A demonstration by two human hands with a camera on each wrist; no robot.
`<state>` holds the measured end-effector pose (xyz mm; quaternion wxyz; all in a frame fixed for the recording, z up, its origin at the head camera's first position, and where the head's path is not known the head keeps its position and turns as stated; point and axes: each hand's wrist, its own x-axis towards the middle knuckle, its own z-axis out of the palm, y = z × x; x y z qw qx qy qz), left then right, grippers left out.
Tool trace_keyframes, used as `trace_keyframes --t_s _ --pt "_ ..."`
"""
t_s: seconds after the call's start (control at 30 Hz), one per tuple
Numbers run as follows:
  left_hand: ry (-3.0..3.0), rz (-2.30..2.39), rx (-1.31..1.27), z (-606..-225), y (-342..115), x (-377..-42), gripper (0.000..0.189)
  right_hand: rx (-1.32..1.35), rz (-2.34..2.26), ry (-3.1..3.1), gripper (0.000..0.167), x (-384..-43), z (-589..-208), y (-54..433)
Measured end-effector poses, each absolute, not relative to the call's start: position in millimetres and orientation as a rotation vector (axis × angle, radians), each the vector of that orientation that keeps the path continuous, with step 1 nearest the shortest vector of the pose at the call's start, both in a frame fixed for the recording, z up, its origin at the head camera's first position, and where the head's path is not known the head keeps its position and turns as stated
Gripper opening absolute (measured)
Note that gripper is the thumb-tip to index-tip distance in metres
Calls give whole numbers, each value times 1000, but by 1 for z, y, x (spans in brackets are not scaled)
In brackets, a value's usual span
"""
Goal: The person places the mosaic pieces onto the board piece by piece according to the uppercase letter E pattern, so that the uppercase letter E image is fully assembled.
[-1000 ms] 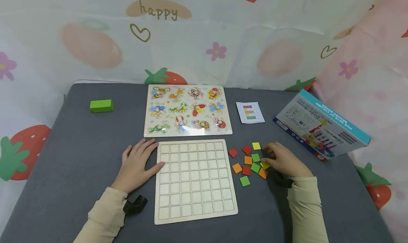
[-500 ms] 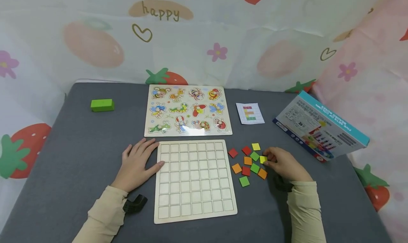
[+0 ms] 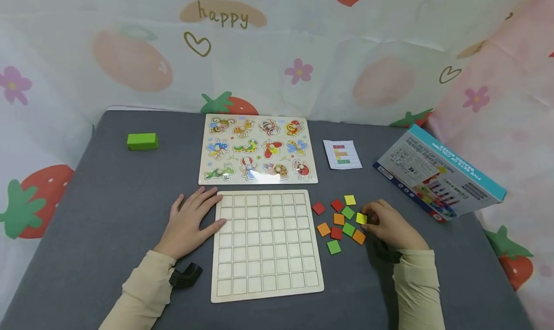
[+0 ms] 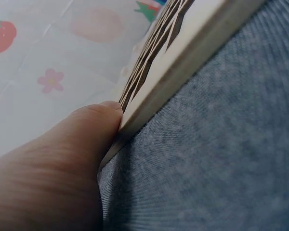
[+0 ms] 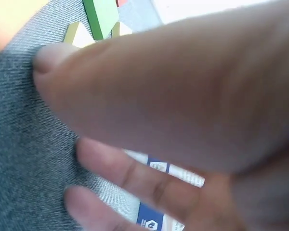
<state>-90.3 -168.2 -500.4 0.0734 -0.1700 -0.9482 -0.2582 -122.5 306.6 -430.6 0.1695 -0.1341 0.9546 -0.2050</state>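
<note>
My left hand [image 3: 188, 224] lies with spread fingers at the left edge of the pale wooden grid board [image 3: 268, 246]. Its thumb [image 4: 82, 130] presses on the board's rim in the left wrist view. My right hand [image 3: 391, 224] is beside a small yellow square tile [image 3: 361, 218], thumb and fingertips right at its edge. Seen from the right wrist, the thumb [image 5: 67, 72] and fingers [image 5: 106, 161] stand apart with nothing between them. Loose red, orange, green and yellow tiles [image 3: 336, 233] lie between the board and my right hand.
An insect picture board [image 3: 258, 149] lies behind the grid board. Right of it is a small card [image 3: 342, 155] with a coloured block pattern. A printed box [image 3: 439, 173] leans at the right; a green block [image 3: 143, 141] sits at the far left of the grey tabletop [image 3: 164, 171].
My right hand has shifted slightly toward me and off the yellow tile, which now shows fully. A green tile beside it has turned a little. My left hand stays in place.
</note>
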Motion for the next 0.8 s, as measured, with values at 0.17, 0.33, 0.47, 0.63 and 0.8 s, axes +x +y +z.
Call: trace_keyframes --t_s 0.17,0.33,0.47,0.63,0.8 --pt "-2848 -763 -519 -500 -168 -91 61 -438 -641 2714 25 -122 -433 309" --pt "-2855 -764 -515 -501 -169 -90 61 -429 -672 2718 23 -123 -433 309" --pt "-2858 -778 -515 -502 -170 -88 60 -427 -692 2741 19 -122 -429 303" --pt "-2852 -797 -552 -503 -170 -89 58 -541 -714 2791 13 -125 -417 283" --pt "-2836 -791 -561 -503 -170 -91 57 -702 -747 2797 11 -134 -406 250"
